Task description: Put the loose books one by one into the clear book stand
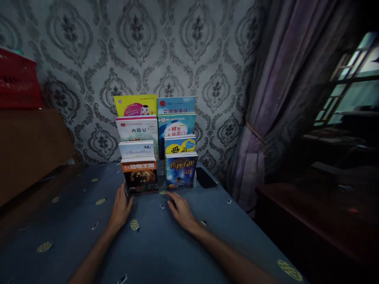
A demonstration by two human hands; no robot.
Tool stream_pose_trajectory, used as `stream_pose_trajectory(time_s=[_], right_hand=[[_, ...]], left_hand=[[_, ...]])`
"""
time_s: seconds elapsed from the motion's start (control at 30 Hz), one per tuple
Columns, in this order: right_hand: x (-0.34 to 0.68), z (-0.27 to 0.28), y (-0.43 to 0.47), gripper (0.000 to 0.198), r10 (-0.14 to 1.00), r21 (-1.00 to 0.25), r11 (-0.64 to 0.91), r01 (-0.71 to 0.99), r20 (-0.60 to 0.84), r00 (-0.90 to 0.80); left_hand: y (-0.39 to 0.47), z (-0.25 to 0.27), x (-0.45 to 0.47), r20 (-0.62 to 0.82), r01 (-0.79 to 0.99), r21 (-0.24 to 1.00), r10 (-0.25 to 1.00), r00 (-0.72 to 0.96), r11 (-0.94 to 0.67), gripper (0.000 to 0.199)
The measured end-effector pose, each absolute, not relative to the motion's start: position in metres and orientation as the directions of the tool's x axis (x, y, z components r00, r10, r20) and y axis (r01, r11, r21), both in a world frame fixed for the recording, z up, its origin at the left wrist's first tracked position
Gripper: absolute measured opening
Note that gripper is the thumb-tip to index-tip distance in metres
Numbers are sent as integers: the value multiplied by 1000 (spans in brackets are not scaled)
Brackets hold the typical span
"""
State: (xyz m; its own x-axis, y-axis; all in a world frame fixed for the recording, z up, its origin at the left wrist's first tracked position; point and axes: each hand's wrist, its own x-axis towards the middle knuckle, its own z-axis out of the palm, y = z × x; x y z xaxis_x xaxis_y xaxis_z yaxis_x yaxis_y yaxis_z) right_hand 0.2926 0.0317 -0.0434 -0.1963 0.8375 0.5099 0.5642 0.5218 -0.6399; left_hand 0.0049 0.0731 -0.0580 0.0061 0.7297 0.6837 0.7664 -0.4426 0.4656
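Note:
Two columns of upright books stand in stepped tiers, low in front and tall behind. At the front left is a book with a lion's face and an orange band (140, 175). My left hand (120, 207) is at its lower left corner, thumb apart from the fingers; whether it touches the book I cannot tell. My right hand (182, 213) lies just in front of the dark blue book (181, 171), fingers extended and holding nothing. Behind these are a white book (137, 128), a yellow book (134, 104) and a light blue book (177, 104).
The blue tablecloth (154, 244) has pineapple prints. A black phone-like slab (205, 177) lies right of the books. At left stands a brown box (32, 146) with a red bag (19, 81) above it. A tied purple curtain (251, 157) hangs beyond the table's right edge.

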Motion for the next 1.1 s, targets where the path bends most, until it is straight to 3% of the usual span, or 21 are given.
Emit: stream_pose_trajectory(time_s=[0.67,1.1], right_hand=[[296,-56,35,37,846,-593,512,621,475,-243],[291,-36,27,31,841,-533,516,671,464,-277]], left_hand=[[79,-76,-3,662,803,469,748,-45,-367,63],[79,-74,-6,665,810,462,745,-48,-361,61]])
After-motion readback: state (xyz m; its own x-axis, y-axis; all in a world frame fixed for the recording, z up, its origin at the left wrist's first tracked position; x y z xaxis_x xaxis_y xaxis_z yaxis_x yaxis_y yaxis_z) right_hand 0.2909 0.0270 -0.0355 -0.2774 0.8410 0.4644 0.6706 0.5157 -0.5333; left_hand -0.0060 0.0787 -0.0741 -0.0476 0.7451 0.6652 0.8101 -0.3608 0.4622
